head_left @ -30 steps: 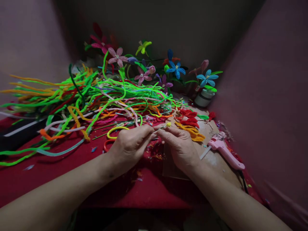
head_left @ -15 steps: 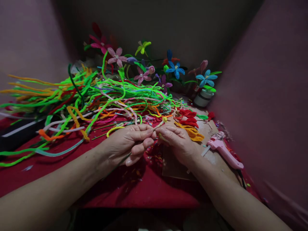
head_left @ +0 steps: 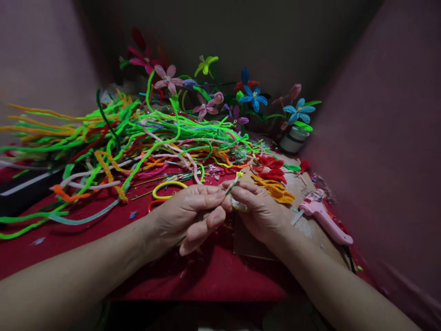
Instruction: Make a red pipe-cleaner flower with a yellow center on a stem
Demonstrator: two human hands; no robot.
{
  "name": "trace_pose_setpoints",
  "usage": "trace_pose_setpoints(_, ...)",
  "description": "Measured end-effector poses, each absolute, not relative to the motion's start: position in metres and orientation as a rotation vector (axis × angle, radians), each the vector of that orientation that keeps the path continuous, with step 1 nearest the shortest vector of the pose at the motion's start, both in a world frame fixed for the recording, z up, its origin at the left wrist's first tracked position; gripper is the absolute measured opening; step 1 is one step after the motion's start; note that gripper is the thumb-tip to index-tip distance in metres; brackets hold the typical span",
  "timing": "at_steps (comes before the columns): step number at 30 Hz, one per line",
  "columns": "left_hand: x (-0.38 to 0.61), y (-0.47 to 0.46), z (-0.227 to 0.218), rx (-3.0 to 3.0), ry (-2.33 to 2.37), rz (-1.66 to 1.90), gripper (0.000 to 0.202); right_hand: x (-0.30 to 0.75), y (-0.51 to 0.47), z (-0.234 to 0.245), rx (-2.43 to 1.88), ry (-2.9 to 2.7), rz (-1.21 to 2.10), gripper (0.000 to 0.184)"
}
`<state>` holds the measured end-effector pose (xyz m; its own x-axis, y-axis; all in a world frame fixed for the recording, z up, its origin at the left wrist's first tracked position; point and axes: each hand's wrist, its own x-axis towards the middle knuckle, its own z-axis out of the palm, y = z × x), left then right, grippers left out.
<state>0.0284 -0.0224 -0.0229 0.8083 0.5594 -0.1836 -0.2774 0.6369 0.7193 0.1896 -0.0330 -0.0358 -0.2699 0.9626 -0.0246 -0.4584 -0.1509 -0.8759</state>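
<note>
My left hand point(head_left: 191, 214) and my right hand point(head_left: 259, 209) meet above a red cloth point(head_left: 103, 248). Between their fingertips runs a thin wire stem with a small yellow tip point(head_left: 237, 175), which points up and to the right. My left thumb and forefinger pinch the stem, with the lower fingers loosely stretched out below. My right fingers close on it just under the yellow tip, and something pale shows under them. A tangled heap of green, orange and pink pipe cleaners point(head_left: 138, 138) lies just beyond the hands.
Finished pipe-cleaner flowers point(head_left: 253, 96) stand at the back, some in a small white jar point(head_left: 292, 139). Red petal pieces point(head_left: 272, 168) and orange petal pieces point(head_left: 277, 189) lie on a brown board point(head_left: 303, 220). A pink glue gun point(head_left: 322, 216) lies at right. A yellow loop point(head_left: 167, 187) sits near my left hand.
Both hands have stayed together on the stem. The yellow tip dipped lower and then rose a little, and my left lower fingers have spread out below the stem.
</note>
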Motion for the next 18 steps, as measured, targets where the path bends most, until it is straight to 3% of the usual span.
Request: trace_pose_setpoints(18, 0.025, -0.026, -0.018, 0.754, 0.278, 0.451, 0.019, 0.198, -0.037, -0.027, -0.782, -1.083, 1.520, 0.006)
